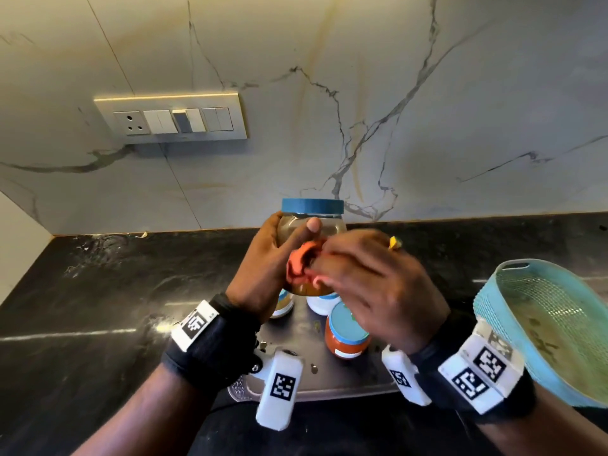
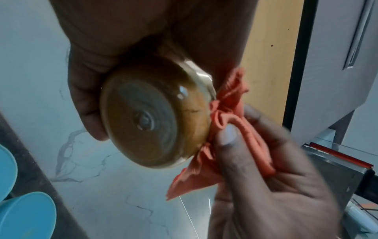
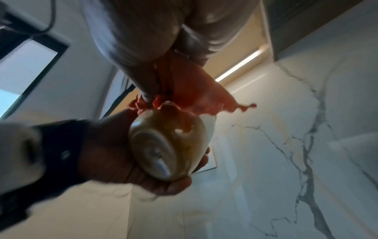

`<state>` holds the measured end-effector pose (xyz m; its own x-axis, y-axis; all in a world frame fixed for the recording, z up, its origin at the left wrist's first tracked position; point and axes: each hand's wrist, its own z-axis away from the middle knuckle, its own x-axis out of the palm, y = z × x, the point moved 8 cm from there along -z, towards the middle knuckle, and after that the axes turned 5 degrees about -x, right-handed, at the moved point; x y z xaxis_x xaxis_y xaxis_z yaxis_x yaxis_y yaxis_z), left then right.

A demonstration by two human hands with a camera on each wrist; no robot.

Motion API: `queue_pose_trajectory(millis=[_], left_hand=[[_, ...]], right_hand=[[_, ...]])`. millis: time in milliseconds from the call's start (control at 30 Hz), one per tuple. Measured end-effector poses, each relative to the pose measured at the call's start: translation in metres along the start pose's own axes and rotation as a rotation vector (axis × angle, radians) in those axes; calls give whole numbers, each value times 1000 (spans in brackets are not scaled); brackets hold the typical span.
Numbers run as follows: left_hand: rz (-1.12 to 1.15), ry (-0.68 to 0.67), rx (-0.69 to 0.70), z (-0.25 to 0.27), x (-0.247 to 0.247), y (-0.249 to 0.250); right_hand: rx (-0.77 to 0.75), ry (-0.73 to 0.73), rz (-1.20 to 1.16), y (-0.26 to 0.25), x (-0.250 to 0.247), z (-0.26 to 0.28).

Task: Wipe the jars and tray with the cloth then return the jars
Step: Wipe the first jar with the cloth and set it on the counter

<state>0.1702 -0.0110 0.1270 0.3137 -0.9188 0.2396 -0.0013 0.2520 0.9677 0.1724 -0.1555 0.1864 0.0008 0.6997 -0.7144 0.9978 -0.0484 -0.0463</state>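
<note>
My left hand grips a clear jar with a blue lid and brown contents, lifted above the counter. Its round base shows in the left wrist view, and the jar appears again in the right wrist view. My right hand bunches an orange cloth and presses it against the jar's side; the cloth wraps the jar's right flank. Below, a steel tray carries a red-filled jar with a blue lid, a white jar and another jar partly hidden by my wrist.
A teal mesh basket stands on the black counter at the right. A switch panel sits on the marble wall behind. A small yellow object peeks out behind my right hand.
</note>
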Motion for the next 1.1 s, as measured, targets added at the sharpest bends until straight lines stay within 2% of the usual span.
queue_pose_trajectory(millis=[100, 167, 233, 300, 367, 433, 533, 600, 767, 867, 967, 1100], left_hand=[[13, 26, 35, 2, 5, 0], [43, 38, 52, 2, 6, 3], [103, 50, 52, 1, 6, 8], [117, 56, 46, 0, 2, 9], [96, 61, 23, 0, -2, 6], [100, 30, 1, 1, 0, 2], [112, 2, 5, 3, 5, 1], [147, 3, 6, 3, 4, 4], [259, -42, -85, 4, 0, -4], [292, -50, -124, 5, -1, -9], [187, -45, -123, 4, -5, -5], [-82, -58, -20, -2, -4, 0]], right_hand=[[217, 141, -58, 37, -19, -5], [257, 174, -66, 42, -23, -4], [178, 155, -72, 26, -20, -2], [52, 72, -99, 4, -10, 2], [-9, 9, -99, -3, -3, 8], [71, 60, -112, 14, -9, 6], [297, 234, -203, 48, -24, 2], [324, 255, -216, 45, -22, 3], [73, 99, -157, -2, -3, 14], [33, 49, -102, 5, -2, 12], [-25, -34, -57, 1, 3, 11], [-138, -86, 48, -23, 12, 9]])
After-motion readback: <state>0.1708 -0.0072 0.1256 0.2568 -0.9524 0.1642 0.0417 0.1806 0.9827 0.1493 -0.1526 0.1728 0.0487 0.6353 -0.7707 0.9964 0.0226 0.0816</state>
